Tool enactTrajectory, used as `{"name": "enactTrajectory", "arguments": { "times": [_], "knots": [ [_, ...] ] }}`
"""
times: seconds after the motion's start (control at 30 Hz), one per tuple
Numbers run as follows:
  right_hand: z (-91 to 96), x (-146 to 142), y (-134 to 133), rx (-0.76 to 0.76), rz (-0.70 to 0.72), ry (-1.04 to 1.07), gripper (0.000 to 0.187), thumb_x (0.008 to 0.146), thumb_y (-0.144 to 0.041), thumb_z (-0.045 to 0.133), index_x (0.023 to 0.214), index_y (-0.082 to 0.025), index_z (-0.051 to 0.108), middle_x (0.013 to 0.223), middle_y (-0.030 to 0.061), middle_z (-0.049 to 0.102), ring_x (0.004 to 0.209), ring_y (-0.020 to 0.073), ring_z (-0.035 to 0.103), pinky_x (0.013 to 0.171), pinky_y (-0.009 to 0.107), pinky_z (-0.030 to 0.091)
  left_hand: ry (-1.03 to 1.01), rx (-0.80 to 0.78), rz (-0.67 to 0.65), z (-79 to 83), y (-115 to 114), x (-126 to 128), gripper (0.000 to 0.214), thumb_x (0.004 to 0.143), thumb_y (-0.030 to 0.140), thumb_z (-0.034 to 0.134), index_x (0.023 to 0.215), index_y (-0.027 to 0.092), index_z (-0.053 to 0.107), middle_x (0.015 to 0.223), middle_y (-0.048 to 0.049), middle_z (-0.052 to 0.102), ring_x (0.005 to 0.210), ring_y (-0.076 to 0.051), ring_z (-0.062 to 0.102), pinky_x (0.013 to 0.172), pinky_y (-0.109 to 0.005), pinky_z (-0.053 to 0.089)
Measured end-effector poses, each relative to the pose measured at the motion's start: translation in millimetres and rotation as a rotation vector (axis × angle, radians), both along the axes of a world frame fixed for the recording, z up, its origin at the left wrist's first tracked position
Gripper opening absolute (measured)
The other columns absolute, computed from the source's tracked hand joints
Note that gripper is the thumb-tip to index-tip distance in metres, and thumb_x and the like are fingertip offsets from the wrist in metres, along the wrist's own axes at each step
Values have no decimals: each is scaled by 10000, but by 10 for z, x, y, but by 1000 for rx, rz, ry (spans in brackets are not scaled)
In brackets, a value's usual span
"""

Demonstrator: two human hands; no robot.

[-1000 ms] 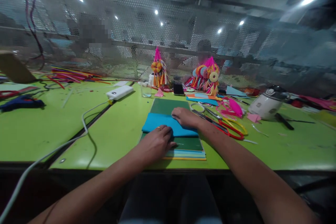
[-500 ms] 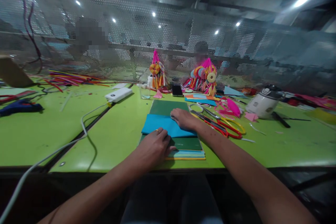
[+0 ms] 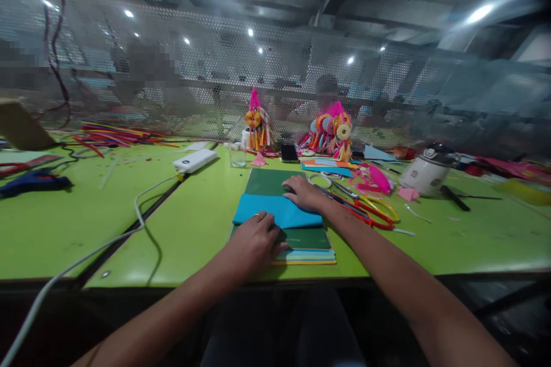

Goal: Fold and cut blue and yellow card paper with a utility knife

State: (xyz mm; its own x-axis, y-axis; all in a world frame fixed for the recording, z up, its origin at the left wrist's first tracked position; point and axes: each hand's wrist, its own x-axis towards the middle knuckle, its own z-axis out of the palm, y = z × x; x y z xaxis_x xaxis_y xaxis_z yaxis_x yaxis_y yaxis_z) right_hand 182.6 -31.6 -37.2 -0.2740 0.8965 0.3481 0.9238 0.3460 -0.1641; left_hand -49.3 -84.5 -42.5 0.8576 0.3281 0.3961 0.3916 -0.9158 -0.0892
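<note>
Blue sheet (image 3: 275, 206) is lying beneath our two hands, on a green sheet (image 3: 264, 180) that is showing both beyond it and nearer to us. We are resting our left hand (image 3: 256, 238) over its near edge, fingers curled close together, and our right hand (image 3: 303, 192) at its far edge, fingers bent and slightly apart; whether either is pinching it, we are failing to tell. We are judging it light, thin and pliable, likely creasing easily and sliding if unpinned, so we are favouring a grip at the free edge left of the right hand, or its near right corner.

Counting, we are finding one blue sheet, one green sheet, and several coloured layers (image 3: 310, 255), too tight to number, just right of the left hand. Right of the right hand, two pairs of scissors are lying: red-handled scissors (image 3: 390, 223) and yellow-handled scissors (image 3: 387, 205). Beyond the hands, one phone (image 3: 289, 153) is lying before two tasselled bunches, one left (image 3: 258, 126) and one right (image 3: 331, 129). Well left of the left hand, one power bank (image 3: 196, 161) and one glue gun (image 3: 37, 181) are sharing the surface (image 3: 193, 229).
</note>
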Motion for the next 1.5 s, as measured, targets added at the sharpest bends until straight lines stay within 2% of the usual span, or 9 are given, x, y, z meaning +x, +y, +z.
{"name": "enactTrajectory", "arguments": {
  "times": [0.1, 0.2, 0.3, 0.4, 0.77, 1.03, 1.27, 1.43, 1.5],
  "knots": [
    [155, -22, -180, 42, 35, 13, 147, 913, -196, 562, 1019, -133, 643, 1028, 117, 637, 997, 218, 521, 908, 376, 401, 7, -28, 12, 11, 18, -6, 306, 914, 380, 547, 804, 129, 684, 844, -121, 598, 835, -260, 539, 730, -396, 466],
    [241, -206, -569, 105, 196, -108, 181, 944, -203, 486, 992, -142, 650, 1046, 122, 632, 1024, 240, 498, 920, 402, 395, 7, -31, 5, 13, 31, -11, 284, 925, 340, 527, 799, 137, 680, 847, -114, 598, 846, -256, 532, 746, -393, 463],
    [152, -446, -989, 40, 248, -254, 183, 922, -150, 477, 989, -125, 645, 1025, 132, 631, 994, 259, 499, 868, 410, 425, -2, -23, -4, 12, 34, -13, 244, 936, 256, 487, 829, 138, 672, 873, -110, 603, 848, -248, 523, 757, -393, 462],
    [-27, -570, -1227, 44, 168, -237, 294, 914, -99, 448, 1168, -67, 592, 1173, 175, 600, 1082, 273, 496, 936, 425, 430, 7, 3, -13, 14, 24, -12, 211, 915, 166, 479, 823, 133, 666, 864, -107, 602, 833, -243, 520, 760, -393, 464],
    [-142, -433, -1328, 74, 71, -129, 510, 935, -501, 478, 1262, -127, 598, 1334, 165, 562, 1288, 327, 437, 1085, 535, 328, 81, 56, -46, 51, -31, -39, 239, 941, 184, 463, 819, 141, 665, 854, -106, 609, 859, -251, 542, 797, -412, 475],
    [-162, -190, -1667, 91, -149, -101, 466, 954, -484, 447, 1209, -138, 627, 1366, 154, 536, 1305, 320, 407, 1070, 547, 338, 66, 3, 6, 30, -18, -40, 230, 953, 242, 476, 941, 125, 673, 904, -102, 614, 888, -247, 548, 816, -403, 489],
    [-245, -190, -1675, 179, -268, -74, 400, 941, -464, 489, 1111, -146, 664, 1287, 141, 588, 1216, 315, 476, 1001, 513, 414, 78, -17, 8, 18, -2, -72, 241, 952, 263, 473, 1013, 128, 663, 944, -109, 607, 906, -262, 548, 813, -428, 498],
    [-251, -141, -1710, 365, -368, 23, 263, 925, -360, 548, 829, -161, 690, 1122, 151, 644, 1109, 299, 530, 947, 501, 455, 67, -11, -10, -3, 18, -69, 250, 955, 268, 465, 1009, 123, 662, 923, -114, 604, 900, -261, 546, 803, -432, 498],
    [-203, -151, -1715, 479, -350, 93, 197, 924, -287, 549, 859, -155, 678, 1121, 159, 633, 1112, 291, 525, 948, 499, 457, 60, -16, -20, -13, 23, -72, 255, 959, 264, 456, 1001, 122, 664, 911, -115, 602, 893, -260, 546, 799, -434, 496]
  ]
}}
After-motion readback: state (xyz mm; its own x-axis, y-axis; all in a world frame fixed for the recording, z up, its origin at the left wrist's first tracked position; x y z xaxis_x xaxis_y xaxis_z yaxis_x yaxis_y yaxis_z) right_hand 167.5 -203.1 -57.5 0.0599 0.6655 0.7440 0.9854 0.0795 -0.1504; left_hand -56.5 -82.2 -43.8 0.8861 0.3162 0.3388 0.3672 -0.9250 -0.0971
